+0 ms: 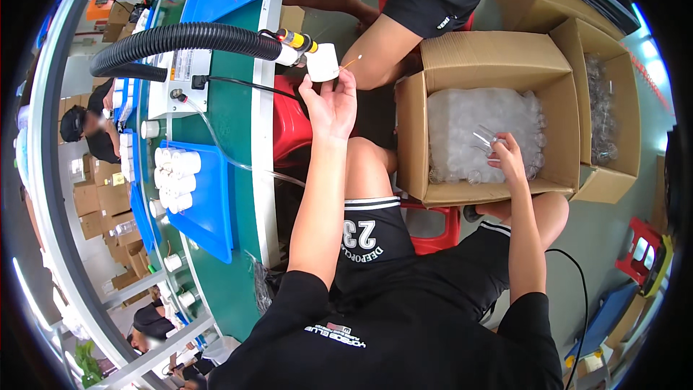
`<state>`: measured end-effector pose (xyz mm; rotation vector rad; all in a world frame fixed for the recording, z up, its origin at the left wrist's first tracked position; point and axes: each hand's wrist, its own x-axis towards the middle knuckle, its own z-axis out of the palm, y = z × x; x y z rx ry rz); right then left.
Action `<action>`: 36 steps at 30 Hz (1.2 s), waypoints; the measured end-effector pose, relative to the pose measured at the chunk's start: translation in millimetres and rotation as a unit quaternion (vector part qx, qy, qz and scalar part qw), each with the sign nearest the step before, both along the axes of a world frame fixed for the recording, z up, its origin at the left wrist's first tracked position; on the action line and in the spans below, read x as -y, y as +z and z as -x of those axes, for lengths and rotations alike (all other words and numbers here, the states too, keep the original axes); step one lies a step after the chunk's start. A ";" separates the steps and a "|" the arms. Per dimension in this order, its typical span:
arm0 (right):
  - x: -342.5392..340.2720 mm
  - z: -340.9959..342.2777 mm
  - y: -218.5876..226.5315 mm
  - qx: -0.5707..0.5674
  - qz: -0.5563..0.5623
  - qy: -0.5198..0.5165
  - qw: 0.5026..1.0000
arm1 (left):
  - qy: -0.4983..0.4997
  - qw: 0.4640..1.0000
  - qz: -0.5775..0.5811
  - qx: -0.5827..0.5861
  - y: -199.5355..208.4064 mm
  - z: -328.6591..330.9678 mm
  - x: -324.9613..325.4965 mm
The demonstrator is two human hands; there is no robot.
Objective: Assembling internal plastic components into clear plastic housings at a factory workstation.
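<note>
Visibly, white cylinder [322, 63] in left hand [331, 107].

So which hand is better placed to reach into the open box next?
Probably the right hand: it is at the open box, holding something clear. The left hand is farther off, holding the white cylinder up by the yellow nozzle.

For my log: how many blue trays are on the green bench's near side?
2: one blue tray at the picture's top, one lower, left of the left forearm. More may be hidden.
</note>
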<state>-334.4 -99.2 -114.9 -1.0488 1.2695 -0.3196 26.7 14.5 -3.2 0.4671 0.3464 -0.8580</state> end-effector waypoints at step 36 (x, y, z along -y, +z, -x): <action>-9.6 -292.4 67.9 0.488 -0.340 0.021 0.803 | -0.253 0.962 -0.018 0.101 12.3 115.8 -233.8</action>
